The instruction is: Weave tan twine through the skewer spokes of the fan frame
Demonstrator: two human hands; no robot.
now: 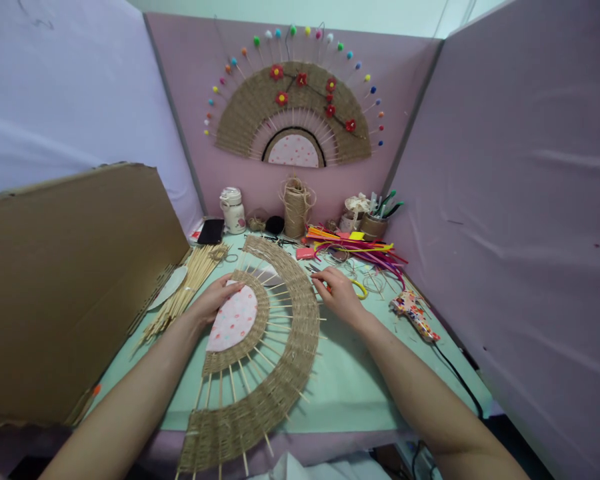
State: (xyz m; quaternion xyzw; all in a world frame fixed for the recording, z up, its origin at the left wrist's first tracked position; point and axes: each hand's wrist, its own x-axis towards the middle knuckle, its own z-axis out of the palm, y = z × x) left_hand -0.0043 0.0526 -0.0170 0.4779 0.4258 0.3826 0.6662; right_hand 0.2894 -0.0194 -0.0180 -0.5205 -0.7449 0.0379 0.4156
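Note:
A half-round woven twine fan point(305, 313) on thin wooden sticks stands tilted over the table, its curved side to the right. At its inner half-circle, my left hand point(215, 300) grips the edge, thumb on the pink-dotted white centre point(235, 320). Close to the outer woven band, my right hand point(340, 297) has its thumb and fingertips pinched together. Whatever lies between those fingertips is too small to make out. Just beyond that hand shows the yellow handle of scissors point(360, 289). Stick ends poke out past the band's outer rim.
A bundle of sticks point(187, 290) lies left, beside a large cardboard sheet point(75, 287). Behind are a jar point(233, 212), a twine spool point(295, 208), coloured pipe cleaners point(365, 250) and a pen cup point(374, 227). A corded, patterned glue gun point(415, 317) rests right. A finished fan point(240, 110) hangs on the back wall.

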